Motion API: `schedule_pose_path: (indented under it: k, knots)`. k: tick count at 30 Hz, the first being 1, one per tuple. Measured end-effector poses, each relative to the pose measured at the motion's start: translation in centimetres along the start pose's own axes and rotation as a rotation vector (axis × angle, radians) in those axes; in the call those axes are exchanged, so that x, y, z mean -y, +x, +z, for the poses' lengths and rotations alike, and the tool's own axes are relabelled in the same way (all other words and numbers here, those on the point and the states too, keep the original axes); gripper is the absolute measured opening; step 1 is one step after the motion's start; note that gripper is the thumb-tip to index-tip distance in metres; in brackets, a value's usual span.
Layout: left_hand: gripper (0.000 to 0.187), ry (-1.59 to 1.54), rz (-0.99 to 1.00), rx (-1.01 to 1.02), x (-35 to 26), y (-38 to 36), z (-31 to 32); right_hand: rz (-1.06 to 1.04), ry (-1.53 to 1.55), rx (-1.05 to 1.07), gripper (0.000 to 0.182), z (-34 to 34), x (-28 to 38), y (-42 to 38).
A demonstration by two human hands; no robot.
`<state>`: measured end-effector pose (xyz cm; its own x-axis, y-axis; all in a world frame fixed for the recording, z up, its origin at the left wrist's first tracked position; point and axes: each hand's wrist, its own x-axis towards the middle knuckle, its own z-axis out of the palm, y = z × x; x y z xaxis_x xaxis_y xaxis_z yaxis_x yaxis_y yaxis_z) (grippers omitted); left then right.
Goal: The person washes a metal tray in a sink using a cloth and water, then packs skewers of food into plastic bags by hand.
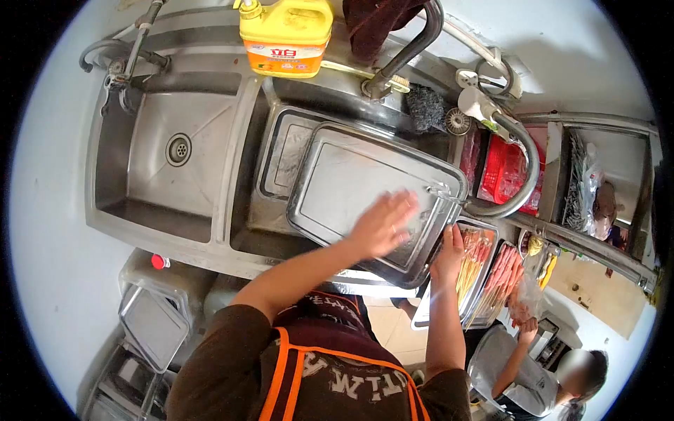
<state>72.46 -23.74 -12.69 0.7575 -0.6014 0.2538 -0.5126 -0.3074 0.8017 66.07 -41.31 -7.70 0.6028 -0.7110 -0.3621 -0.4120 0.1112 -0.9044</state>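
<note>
Head view. I have the rectangular stainless-steel tray (351, 179) slanted over the middle metal basin (242, 231), its rolled rim overlapping a second steel tray (282, 151) inside. My right hand (448, 256) grips the near right corner, thumb over the rim. My left hand (385, 224) is spread open across the tray's face, blurred; I cannot tell how firmly it presses. Water (441, 191) splashes on the right end, beside the mouth of a curved grey spout (528, 175).

Left: square steel basin (186, 112) with a round drain (178, 149). Back ledge: yellow plastic jug (286, 38) with an orange and white label; a dark mesh scrubber (425, 109) farther right.

Right: red plastic basket (500, 168) holding clear items I cannot identify. Below it, a metal tray of skewers (475, 261), reddish food on pale sticks, and beside that another metal tray of pinkish skewers (500, 277). Past them a co-worker in grey (523, 372) has a hand (526, 328) at a clear plastic bag (526, 298), well apart from mine.
</note>
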Motion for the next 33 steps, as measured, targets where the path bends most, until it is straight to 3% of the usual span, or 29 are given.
schedule_pose_path:
  k: [3, 5, 8, 9, 13, 16, 19, 20, 24, 26, 28, 30, 32, 33]
  knots:
    - [0.059, 0.138, -0.241, -0.234, 8.5, 0.5, -2.1, -0.039, -0.043, 0.024, 0.037, -1.8, -1.6, 0.8]
    - [0.054, 0.213, -0.499, -0.258, 14.9, -1.1, -2.8, 0.012, 0.008, 0.033, 0.034, -1.0, 0.4, -0.7]
    - [0.053, 0.193, -0.596, -0.289, 17.0, -2.9, -3.2, 0.034, 0.039, 0.075, 0.032, -1.9, -1.6, 0.6]
    - [0.053, 0.229, -0.541, -0.282, 16.2, -2.9, -2.9, 0.078, 0.127, 0.145, 0.031, -0.9, -0.1, -0.1]
    - [0.058, 0.182, -0.312, -0.255, 8.7, -0.9, -0.7, 0.073, 0.085, 0.050, 0.028, 1.2, -0.2, 0.8]
    - [0.059, 0.088, -0.125, -0.128, 3.2, 0.7, 1.6, 0.056, 0.162, 0.126, 0.026, 1.8, -3.7, 3.2]
    - [0.063, 0.055, -0.024, -0.008, -1.1, 1.4, 2.6, 0.073, 0.150, 0.185, 0.024, 4.2, -3.1, 2.9]
    - [0.063, 0.077, 0.014, 0.012, -1.6, 1.4, 2.6, 0.078, 0.225, 0.274, 0.024, 4.3, -3.6, 3.0]
    - [0.063, 0.092, 0.104, 0.033, 0.2, -1.2, 2.3, 0.144, 0.276, 0.247, 0.025, 5.4, -3.2, 3.4]
    - [0.063, 0.189, 0.279, 0.250, 2.6, -4.5, 1.2, 0.151, 0.291, 0.244, 0.026, 5.4, -3.4, 4.1]
    - [0.062, 0.298, 0.238, 0.271, 5.5, -7.1, -0.6, 0.109, 0.314, 0.217, 0.028, 4.8, -4.4, 5.2]
    - [0.061, 0.296, 0.042, 0.346, 8.3, -8.0, -3.3, 0.096, 0.302, 0.188, 0.023, 4.9, -3.4, 4.8]
    - [0.058, 0.454, -0.370, 0.211, 10.0, -7.5, -6.3, 0.106, 0.330, 0.236, 0.022, 4.1, -3.5, 5.0]
    - [0.058, 0.491, -0.447, -0.027, 12.4, -8.5, -7.0, 0.101, 0.314, 0.225, 0.023, 3.5, -4.0, 5.4]
